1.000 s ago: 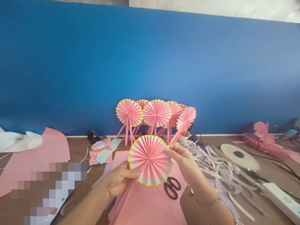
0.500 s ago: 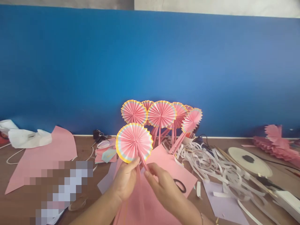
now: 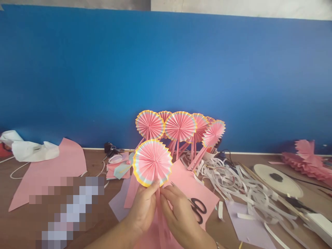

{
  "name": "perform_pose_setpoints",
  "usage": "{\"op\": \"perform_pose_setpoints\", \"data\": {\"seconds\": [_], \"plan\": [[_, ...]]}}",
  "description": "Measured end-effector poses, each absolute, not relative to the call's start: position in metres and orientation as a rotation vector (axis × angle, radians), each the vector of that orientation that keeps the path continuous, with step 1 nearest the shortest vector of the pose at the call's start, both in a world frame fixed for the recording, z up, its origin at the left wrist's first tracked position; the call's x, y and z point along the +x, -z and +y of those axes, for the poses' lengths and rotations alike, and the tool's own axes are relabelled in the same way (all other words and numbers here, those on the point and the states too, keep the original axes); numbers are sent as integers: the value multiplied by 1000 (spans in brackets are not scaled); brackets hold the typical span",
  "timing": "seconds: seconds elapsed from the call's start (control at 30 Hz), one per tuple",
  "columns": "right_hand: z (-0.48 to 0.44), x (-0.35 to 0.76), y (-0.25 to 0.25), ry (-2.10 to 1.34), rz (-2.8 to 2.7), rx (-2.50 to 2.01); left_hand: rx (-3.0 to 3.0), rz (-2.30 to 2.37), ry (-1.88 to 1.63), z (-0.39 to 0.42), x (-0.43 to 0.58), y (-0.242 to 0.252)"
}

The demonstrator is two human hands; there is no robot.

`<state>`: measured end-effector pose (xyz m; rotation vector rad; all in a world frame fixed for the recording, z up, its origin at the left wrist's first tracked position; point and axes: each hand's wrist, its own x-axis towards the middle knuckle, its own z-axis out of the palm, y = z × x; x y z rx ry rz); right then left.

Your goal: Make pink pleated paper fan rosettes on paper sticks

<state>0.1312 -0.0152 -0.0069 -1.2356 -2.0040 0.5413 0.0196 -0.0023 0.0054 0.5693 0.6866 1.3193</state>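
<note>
A round pleated pink paper fan [image 3: 153, 160] with a yellow and pale blue rim stands upright before me. My left hand [image 3: 144, 204] pinches its lower edge, where pink paper strips [image 3: 159, 214] hang down. On the right side, the fingers of my right hand [image 3: 177, 204] close on the strips just below the fan. Black-handled scissors [image 3: 198, 209], partly hidden by my right hand, lie on a pink paper sheet [image 3: 192, 183]. Behind the held fan, several similar fans [image 3: 181, 126] stand in a cluster on pink strip stems.
White paper strips [image 3: 225, 180] lie tangled right of centre, near a pale round disc [image 3: 277, 178]. Folded pink paper [image 3: 308, 159] is at the far right. Pink sheet [image 3: 59, 169] and white cloth-like material [image 3: 35, 151] lie left. A blue panel [image 3: 166, 69] rises behind.
The held fan has moved slightly right and down. My right hand has come in closer to my left, below the fan. More of the scissors' handles now shows.
</note>
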Motion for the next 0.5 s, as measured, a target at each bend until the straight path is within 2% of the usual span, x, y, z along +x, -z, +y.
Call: {"op": "perform_pose_setpoints", "data": {"seconds": [0.5], "plan": [[-7, 145, -5, -561, -1838, -1238, 969, 718, -1147, 0, 9, -11]]}}
